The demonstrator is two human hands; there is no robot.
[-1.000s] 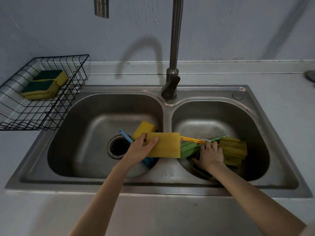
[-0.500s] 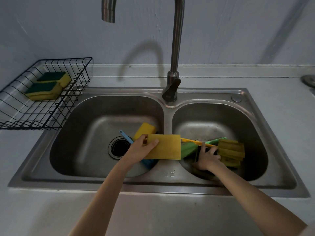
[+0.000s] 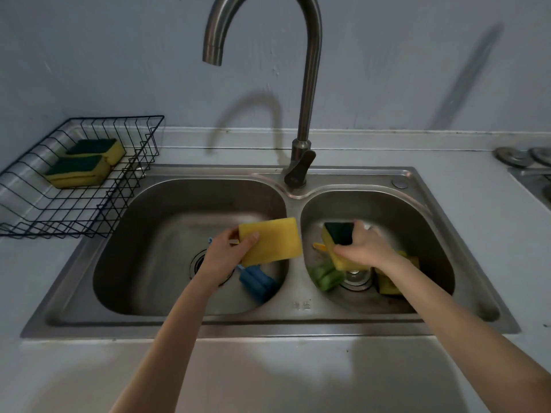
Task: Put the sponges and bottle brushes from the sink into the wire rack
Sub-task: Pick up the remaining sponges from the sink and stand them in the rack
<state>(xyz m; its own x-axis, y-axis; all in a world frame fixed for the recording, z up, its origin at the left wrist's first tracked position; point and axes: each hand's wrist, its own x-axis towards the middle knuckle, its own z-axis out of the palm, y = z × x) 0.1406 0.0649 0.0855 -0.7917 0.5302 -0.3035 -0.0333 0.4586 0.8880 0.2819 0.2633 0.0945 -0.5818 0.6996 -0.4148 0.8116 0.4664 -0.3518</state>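
My left hand [image 3: 226, 253] grips a yellow sponge [image 3: 272, 241] above the left basin, yellow side up. My right hand [image 3: 362, 245] holds a second sponge [image 3: 338, 236], yellow with a dark green pad, lifted over the right basin. A blue bottle brush [image 3: 258, 281] lies in the left basin below my left hand. In the right basin rest a green bottle brush [image 3: 326, 275], an orange handle end [image 3: 319, 246] and a further yellow sponge [image 3: 389, 286] partly hidden by my right forearm. The black wire rack [image 3: 89, 216] at the left holds two yellow-green sponges [image 3: 80, 171].
The double steel sink [image 3: 298, 307] has a tall curved tap [image 3: 307, 114] at the back centre, its spout over the left basin. Grey counter runs in front and to both sides. Metal burner parts [image 3: 524, 158] sit at the far right edge.
My right hand has closed on a yellow-green sponge and raised it from the right basin. My left hand has lifted its yellow sponge slightly. The view has tilted up.
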